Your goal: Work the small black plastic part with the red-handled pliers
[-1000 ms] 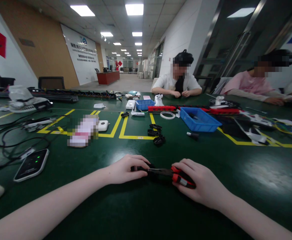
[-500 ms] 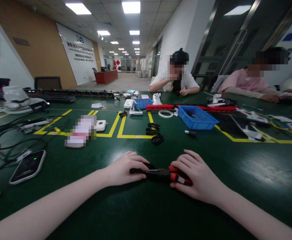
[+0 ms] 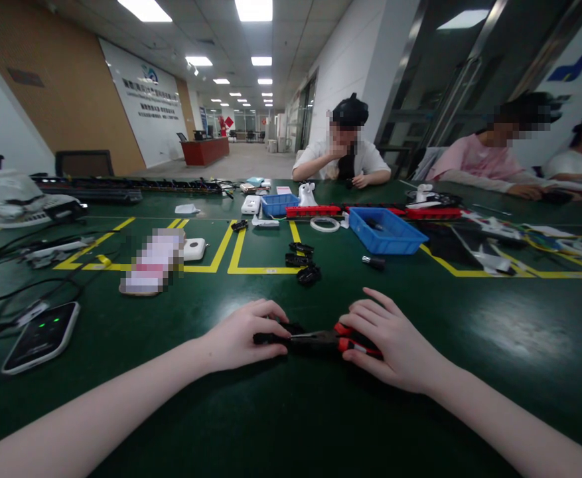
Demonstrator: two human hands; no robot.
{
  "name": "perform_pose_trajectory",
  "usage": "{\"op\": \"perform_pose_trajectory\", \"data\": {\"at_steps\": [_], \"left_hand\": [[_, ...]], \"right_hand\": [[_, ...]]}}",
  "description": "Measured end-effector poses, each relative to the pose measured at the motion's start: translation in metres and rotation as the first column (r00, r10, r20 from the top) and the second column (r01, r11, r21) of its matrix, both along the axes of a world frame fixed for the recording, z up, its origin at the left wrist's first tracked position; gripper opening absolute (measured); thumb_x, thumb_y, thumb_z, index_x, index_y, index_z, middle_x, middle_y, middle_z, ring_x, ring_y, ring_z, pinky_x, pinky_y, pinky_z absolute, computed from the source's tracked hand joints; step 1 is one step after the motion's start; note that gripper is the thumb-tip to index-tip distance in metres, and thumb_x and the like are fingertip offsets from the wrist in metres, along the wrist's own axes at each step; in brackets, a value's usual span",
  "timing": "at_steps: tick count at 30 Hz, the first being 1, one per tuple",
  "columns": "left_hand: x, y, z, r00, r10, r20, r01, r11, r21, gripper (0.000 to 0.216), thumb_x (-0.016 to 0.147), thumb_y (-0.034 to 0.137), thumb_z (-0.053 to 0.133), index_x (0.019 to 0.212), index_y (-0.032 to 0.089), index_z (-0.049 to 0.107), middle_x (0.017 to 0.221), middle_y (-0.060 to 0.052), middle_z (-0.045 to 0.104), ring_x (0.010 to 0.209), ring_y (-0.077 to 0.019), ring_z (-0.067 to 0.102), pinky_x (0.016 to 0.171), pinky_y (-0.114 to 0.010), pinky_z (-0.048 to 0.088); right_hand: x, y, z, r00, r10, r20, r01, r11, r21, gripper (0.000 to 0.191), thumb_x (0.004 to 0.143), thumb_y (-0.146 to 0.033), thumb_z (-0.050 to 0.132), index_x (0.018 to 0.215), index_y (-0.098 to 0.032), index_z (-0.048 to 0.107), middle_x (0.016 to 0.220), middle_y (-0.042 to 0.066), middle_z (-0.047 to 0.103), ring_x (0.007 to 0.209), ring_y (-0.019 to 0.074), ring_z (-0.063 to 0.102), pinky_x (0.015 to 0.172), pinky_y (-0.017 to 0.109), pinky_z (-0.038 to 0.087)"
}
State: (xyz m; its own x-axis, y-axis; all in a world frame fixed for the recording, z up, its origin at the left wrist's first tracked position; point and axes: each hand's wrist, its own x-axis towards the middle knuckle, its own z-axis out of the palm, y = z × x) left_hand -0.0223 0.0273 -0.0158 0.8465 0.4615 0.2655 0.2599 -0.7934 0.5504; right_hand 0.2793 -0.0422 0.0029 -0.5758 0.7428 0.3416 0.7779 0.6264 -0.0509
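Observation:
My right hand [image 3: 390,342] is closed around the red-and-black handles of a pair of needle-nose pliers [image 3: 320,338], which point left just above the green table. Between the thumb and fingers of my left hand [image 3: 251,335] is a small black part [image 3: 271,338]. The tips of the pliers meet this part beside my left fingertips; whether the jaws grip it, I cannot tell. Farther back on the table lie several similar-looking black pieces [image 3: 306,274]. To their right a short black cylinder with a silver end [image 3: 373,263] rests on its side.
A blue bin [image 3: 387,232] holding dark items stands beyond my right hand, near a white ring [image 3: 324,225]. At left are a phone [image 3: 42,337], black cables [image 3: 2,285] and a white square device [image 3: 194,249]. Co-workers sit across the table, one in a white shirt [image 3: 375,159].
The whole view has shifted slightly, so things sit a little farther left. My right-hand fingers have loosened slightly around the handles; my left hand keeps its pinch.

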Motion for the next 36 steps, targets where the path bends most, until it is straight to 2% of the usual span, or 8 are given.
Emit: {"op": "perform_pose_trajectory", "data": {"at_steps": [6,15,30,36], "left_hand": [[-0.0001,0.0016,-0.0022,0.999,-0.009,0.032,0.01,0.999,-0.031,0.014,0.091,0.025,0.069,0.104,0.021,0.072,0.119,-0.006,0.066,0.108,-0.0215,0.062,0.094,-0.038,0.052],[0.0003,0.0031,-0.005,1.0,-0.016,0.007,0.016,1.0,0.009,0.012,0.09,0.022,0.069,0.102,0.021,0.071,0.119,-0.007,0.066,0.108,-0.0226,0.063,0.095,-0.04,0.051],[0.0009,0.0012,-0.0037,1.0,-0.017,-0.009,0.018,0.999,0.041,0.012,0.091,0.025,0.068,0.102,0.02,0.068,0.116,-0.007,0.064,0.107,-0.0228,0.061,0.093,-0.04,0.051],[0.0008,0.0023,-0.0026,0.999,-0.02,-0.026,0.021,0.999,0.042,0.013,0.091,0.025,0.068,0.102,0.02,0.067,0.116,-0.007,0.064,0.106,-0.0233,0.061,0.091,-0.039,0.051]], "right_hand": [[0.0027,0.0016,-0.0028,1.0,0.013,-0.018,-0.013,0.999,-0.029,0.027,0.09,-0.041,0.059,0.108,-0.022,0.065,0.096,0.006,0.068,0.095,0.0236,0.065,0.111,0.057,0.033],[-0.0021,-0.0005,-0.0064,0.999,-0.001,-0.05,-0.003,0.997,-0.071,0.025,0.091,-0.041,0.058,0.107,-0.022,0.065,0.095,0.006,0.069,0.093,0.0232,0.065,0.111,0.056,0.034],[0.001,-0.0006,0.0008,1.0,0.006,-0.017,-0.007,0.999,-0.052,0.026,0.09,-0.04,0.06,0.106,-0.022,0.067,0.095,0.006,0.07,0.093,0.0238,0.066,0.109,0.058,0.036],[0.0019,0.0001,-0.0045,0.999,0.003,-0.036,-0.005,0.999,-0.053,0.027,0.091,-0.041,0.059,0.109,-0.023,0.065,0.097,0.006,0.07,0.095,0.023,0.065,0.111,0.056,0.034]]}}
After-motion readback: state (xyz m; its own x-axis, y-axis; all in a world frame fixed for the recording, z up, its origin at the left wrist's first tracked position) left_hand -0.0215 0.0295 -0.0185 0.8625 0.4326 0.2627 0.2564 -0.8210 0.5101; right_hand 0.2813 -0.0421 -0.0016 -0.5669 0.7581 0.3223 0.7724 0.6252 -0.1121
